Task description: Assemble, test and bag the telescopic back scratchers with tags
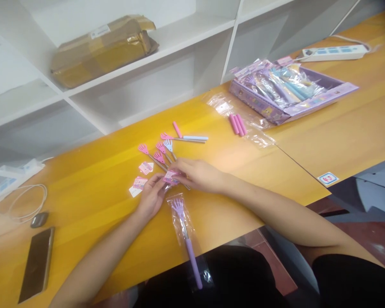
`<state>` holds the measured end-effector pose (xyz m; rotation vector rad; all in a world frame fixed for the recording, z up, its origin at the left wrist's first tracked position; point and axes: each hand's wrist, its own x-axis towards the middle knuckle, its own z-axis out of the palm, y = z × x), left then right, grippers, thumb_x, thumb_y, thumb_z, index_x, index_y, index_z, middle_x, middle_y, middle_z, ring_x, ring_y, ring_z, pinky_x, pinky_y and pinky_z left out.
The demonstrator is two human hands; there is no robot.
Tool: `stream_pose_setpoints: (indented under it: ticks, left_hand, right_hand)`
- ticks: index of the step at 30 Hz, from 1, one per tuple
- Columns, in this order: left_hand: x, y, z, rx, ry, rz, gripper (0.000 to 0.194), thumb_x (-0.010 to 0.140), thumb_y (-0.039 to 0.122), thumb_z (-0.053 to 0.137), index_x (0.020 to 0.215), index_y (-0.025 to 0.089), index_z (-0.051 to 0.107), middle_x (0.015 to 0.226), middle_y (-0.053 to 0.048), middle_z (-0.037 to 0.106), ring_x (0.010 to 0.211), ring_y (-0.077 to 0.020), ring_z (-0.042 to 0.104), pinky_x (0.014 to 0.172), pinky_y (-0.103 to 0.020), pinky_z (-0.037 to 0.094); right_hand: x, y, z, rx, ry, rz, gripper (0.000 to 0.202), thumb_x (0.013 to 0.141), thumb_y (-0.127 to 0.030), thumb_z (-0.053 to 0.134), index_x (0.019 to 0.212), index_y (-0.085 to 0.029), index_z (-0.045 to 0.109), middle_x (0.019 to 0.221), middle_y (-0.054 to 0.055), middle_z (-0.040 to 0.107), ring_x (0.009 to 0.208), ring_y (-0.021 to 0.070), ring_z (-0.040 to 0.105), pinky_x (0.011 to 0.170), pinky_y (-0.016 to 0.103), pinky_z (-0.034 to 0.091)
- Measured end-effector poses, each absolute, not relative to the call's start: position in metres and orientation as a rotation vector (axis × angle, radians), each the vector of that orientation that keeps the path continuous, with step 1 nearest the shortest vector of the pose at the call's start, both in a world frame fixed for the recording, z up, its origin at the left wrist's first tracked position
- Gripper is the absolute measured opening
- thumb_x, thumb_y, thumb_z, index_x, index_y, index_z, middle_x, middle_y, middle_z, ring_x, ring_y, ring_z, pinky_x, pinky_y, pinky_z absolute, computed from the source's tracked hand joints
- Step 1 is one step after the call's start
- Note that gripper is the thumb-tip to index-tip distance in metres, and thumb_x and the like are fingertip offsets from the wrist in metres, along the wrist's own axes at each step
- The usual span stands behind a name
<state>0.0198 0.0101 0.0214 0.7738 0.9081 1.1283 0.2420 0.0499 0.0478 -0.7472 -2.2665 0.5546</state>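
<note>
Between the fingertips of my left hand (151, 197) and my right hand (200, 174) is a small pink printed card (171, 177); both hands pinch it, and a bit of clear plastic shows beneath. Just beyond them lie several back scratchers with hand-shaped heads, among them a pink back scratcher (143, 149) and a light blue back scratcher (168, 145). My right hand partly covers their metal rods. Closer to me, a purple back scratcher (192, 261) in a clear bag sticks out over the table edge. More printed cards (140, 183) lie left of my left hand.
Several pink handles (237, 125) rest on clear bags (259, 137). A purple display box (321, 107) holds bagged items at the back right. A phone (37, 263), a dark small case (39, 220) and a power strip (11, 182) lie left. White shelves hold a taped carton (99, 51).
</note>
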Motion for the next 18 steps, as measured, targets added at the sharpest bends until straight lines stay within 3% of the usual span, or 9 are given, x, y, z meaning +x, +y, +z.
stream_pose_setpoints:
  ticks: [7,18]
  left_hand:
    - [0.0198,0.0111,0.0221,0.774,0.920,1.103,0.020,0.085,0.033,0.088,0.094,0.017,0.078,0.094,-0.005,0.077,0.089,-0.0180,0.073,0.091,-0.031,0.058]
    - [0.0201,0.0114,0.0272,0.725,0.833,1.089,0.015,0.087,0.026,0.081,0.079,0.016,0.073,0.081,-0.003,0.069,0.083,-0.0169,0.066,0.082,-0.029,0.056]
  right_hand:
    - [0.2425,0.0490,0.0496,-0.729,-2.305,0.531,0.023,0.112,-0.035,0.057,0.127,-0.019,0.064,0.116,0.008,0.074,0.094,0.0176,0.070,0.077,0.030,0.053]
    - [0.2432,0.0463,0.0547,-0.673,-2.385,0.362,0.027,0.113,-0.033,0.052,0.129,-0.019,0.069,0.108,0.007,0.074,0.090,0.0168,0.070,0.073,0.030,0.053]
